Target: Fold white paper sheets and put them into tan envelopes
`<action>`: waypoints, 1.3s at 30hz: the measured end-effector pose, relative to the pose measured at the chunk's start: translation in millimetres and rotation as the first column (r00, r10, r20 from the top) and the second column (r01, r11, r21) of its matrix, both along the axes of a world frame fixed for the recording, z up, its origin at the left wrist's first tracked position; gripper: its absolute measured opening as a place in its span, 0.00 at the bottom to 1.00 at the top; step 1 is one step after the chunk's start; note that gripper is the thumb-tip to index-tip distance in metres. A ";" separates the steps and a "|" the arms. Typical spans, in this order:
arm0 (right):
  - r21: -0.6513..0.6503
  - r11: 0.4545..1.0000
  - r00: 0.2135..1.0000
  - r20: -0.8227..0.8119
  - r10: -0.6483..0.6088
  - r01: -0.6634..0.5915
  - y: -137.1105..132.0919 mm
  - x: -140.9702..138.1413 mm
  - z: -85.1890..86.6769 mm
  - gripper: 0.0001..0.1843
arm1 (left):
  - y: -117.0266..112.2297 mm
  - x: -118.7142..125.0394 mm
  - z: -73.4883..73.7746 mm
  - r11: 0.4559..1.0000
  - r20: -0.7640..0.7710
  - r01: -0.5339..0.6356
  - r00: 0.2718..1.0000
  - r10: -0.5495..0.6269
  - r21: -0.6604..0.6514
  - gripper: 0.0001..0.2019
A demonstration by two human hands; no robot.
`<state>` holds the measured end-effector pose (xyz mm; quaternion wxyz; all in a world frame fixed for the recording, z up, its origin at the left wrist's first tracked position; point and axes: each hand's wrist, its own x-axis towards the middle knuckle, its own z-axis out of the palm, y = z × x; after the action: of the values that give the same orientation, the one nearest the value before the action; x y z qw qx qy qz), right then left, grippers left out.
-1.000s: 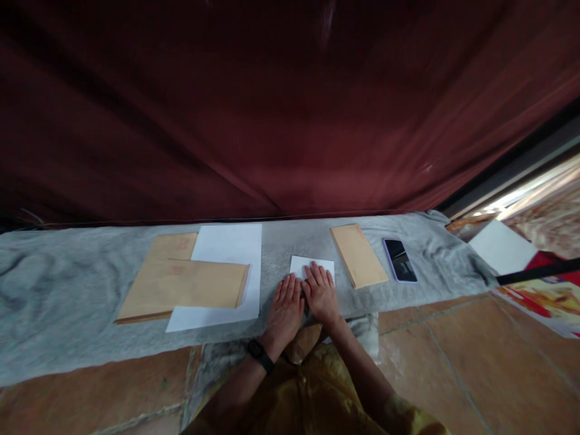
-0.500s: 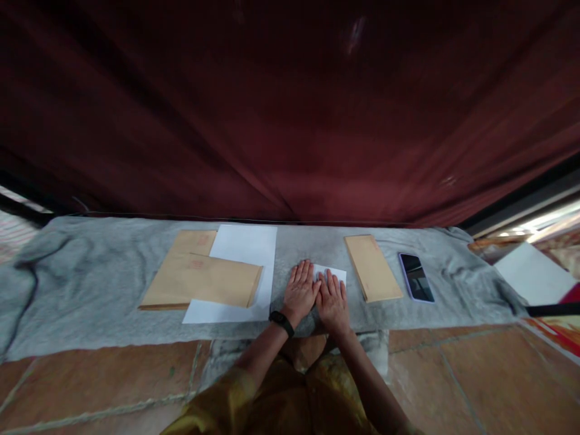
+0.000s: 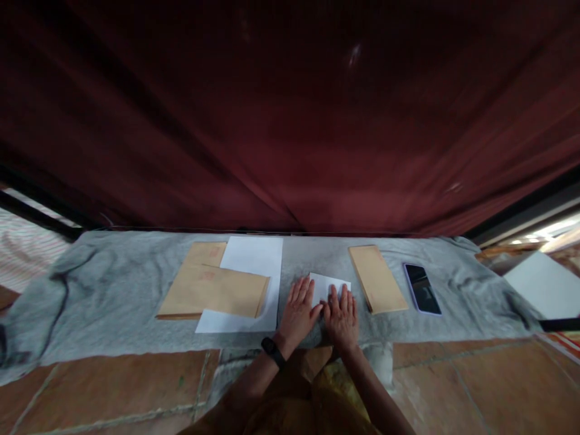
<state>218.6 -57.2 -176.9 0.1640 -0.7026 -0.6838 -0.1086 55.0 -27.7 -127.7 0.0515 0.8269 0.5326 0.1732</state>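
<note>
A small folded sheet of white paper (image 3: 323, 286) lies on the grey cloth between my hands. My left hand (image 3: 298, 309) rests flat over its left edge, fingers stretched out. On its lower right part lies my right hand (image 3: 342, 315), palm down, fingers extended and a little apart. The two thumbs nearly meet at the paper's lower part. Both palms cover some of the sheet, so its lower edge is hidden. A black band (image 3: 273, 352) circles my left wrist.
Brown envelopes (image 3: 181, 293) overlap white sheets (image 3: 254, 252) on the left. To the right lie another brown envelope stack (image 3: 378, 279) and a phone (image 3: 421, 289). Grey cloth (image 3: 113, 302) covers the narrow table, with a dark red curtain (image 3: 290, 151) behind.
My hands have moved apart along the paper, the left outward to the left and the right slightly rightward, so more of the white sheet shows. The whole view has shifted a little.
</note>
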 end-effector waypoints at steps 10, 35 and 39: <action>-0.001 1.000 0.999 -0.043 -0.003 0.002 0.3 1.9 -5.0 0.32 | -16.0 -94.9 10.3 0.907 -0.106 -0.421 0.901 0.422 0.031 0.17; -0.052 0.999 0.999 -0.050 -0.018 0.015 0.3 1.5 2.2 0.31 | -9.7 -34.1 74.3 0.935 -0.286 -0.302 0.927 0.242 -0.186 0.16; -0.051 0.999 0.999 -0.042 -0.008 0.005 0.5 2.1 3.6 0.31 | -6.3 -10.0 63.1 0.936 -0.261 -0.270 0.943 0.209 -0.224 0.15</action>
<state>220.7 -56.6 -173.2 0.1601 -0.7109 -0.6805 -0.0769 45.0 -34.0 -64.6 0.0736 0.7562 0.6501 0.0098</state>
